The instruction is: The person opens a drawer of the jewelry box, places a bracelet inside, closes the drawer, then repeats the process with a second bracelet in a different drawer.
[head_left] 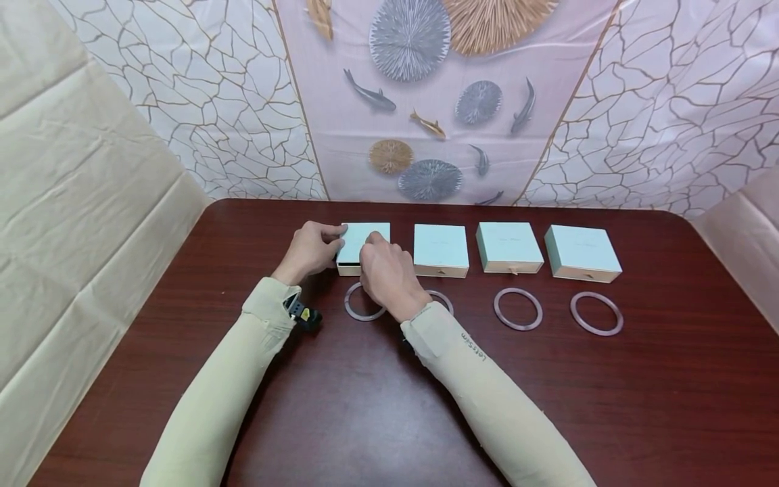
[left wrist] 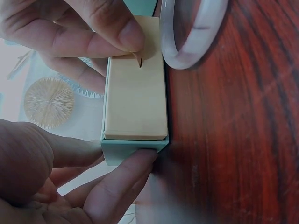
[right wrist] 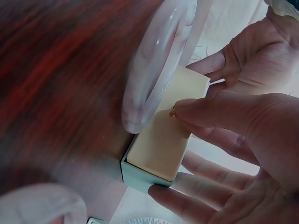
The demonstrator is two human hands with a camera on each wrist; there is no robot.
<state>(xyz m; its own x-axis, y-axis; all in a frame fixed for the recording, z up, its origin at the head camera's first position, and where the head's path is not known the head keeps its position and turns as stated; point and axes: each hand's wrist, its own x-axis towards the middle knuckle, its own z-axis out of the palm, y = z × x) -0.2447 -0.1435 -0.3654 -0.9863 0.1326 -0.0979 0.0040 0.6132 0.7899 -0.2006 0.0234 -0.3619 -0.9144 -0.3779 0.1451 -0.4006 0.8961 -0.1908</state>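
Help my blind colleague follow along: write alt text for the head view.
A person's left hand grips the leftmost of four mint drawer boxes, and the right hand is at its front. Four bangles, two partly hidden, lie before the boxes on a reddish-brown table.

2 cream sleeves [head_left: 226, 379], dark right-forearm lettering [head_left: 473, 346], black left-wrist device [head_left: 312, 320], yellow mark [head_left: 305, 314]

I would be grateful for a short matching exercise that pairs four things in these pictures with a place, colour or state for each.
Column one
1. Left hand
2. Right hand
3. Rightmost ring
4. Tabletop

Column two
A. Dark reddish brown
B. Lying in front of the rightmost box
C. Holding the leftmost box at its left end
D. Pinching the small pull tab

Right pairs: 1-C, 2-D, 3-B, 4-A
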